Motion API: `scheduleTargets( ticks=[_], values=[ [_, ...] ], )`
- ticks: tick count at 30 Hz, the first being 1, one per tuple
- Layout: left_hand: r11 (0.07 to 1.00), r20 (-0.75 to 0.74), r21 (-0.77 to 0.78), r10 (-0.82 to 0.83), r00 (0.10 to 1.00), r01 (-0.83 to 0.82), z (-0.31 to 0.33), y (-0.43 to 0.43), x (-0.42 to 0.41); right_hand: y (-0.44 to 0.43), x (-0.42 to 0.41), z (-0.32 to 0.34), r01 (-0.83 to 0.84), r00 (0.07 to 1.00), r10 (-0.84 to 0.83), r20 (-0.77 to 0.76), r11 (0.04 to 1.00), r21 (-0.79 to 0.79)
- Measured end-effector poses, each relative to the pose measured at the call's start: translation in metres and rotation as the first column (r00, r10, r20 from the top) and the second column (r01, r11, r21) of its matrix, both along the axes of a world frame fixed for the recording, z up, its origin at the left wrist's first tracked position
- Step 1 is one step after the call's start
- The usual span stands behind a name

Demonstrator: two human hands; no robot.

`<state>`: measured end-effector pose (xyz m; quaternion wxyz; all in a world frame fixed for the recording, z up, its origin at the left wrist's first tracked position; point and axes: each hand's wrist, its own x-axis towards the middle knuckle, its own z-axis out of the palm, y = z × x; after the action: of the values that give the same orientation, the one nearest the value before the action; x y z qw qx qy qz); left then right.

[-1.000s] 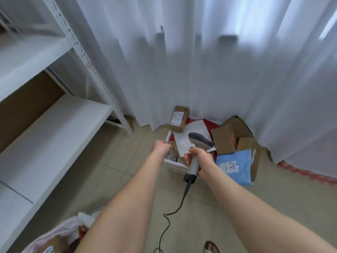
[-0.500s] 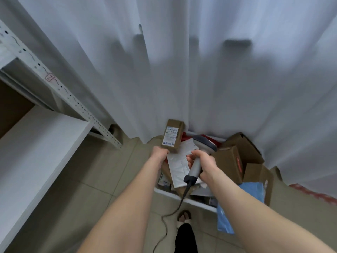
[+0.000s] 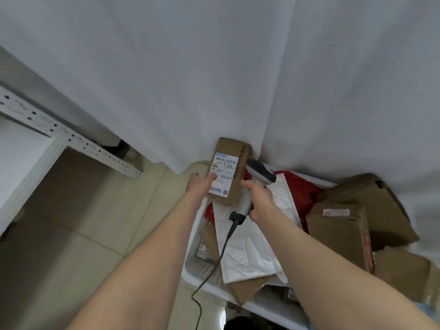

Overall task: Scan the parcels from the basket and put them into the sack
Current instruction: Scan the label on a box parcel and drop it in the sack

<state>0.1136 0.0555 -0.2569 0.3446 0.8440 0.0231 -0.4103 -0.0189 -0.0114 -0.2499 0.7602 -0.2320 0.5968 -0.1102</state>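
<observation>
Parcel [image 3: 229,173] has risen, pinched in left fingers [image 3: 212,178], beside scanner [image 3: 260,173].

The parcel [image 3: 239,186] you hold is matt brown cardboard with a smooth paper label [image 3: 223,173]. Your scanner [image 3: 259,174] is smooth grey plastic. The mailer [image 3: 250,248] is glossy, crinkled plastic film, the basket [image 3: 192,258] smooth white plastic, the curtain [image 3: 238,67] matt cloth, the shelf frame [image 3: 71,141] painted metal.

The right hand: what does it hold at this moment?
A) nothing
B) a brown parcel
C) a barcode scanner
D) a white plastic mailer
C: the right hand is curled round the handle of the scanner, while the left hand holds the brown parcel.
</observation>
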Motion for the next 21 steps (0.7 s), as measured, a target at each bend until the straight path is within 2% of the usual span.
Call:
scheduleTargets(
  ticks=[5, 8, 12, 16, 21],
  values=[
    [1.0, -0.058, 0.004, -0.019, 0.998, 0.019, -0.029, 0.001, -0.005, -0.004, 0.008, -0.026, -0.087, 0.993, 0.081, 0.08, 0.994, 0.068],
    [0.996, -0.045, -0.031, 0.082, 0.996, -0.084, -0.014, 0.013, -0.014, 0.001, -0.004, -0.01, -0.069, 0.996, 0.064, 0.059, 0.993, 0.095],
    [0.976, -0.226, -0.107, 0.163, 0.96, -0.191, 0.033, 0.019, -0.032, 0.008, -0.023, 0.033, -0.054, 0.999, 0.054, 0.004, 0.996, 0.074],
    [0.985, -0.247, -0.12, 0.094, 0.965, -0.127, 0.09, 0.025, -0.04, 0.016, -0.038, 0.087, -0.028, 0.999, 0.03, -0.027, 0.998, 0.059],
    [0.994, -0.427, -0.105, -0.07, 0.901, 0.027, 0.165, 0.04, -0.049, 0.025, -0.056, 0.154, 0.008, 0.999, -0.009, -0.048, 0.999, -0.036]
  ],
)
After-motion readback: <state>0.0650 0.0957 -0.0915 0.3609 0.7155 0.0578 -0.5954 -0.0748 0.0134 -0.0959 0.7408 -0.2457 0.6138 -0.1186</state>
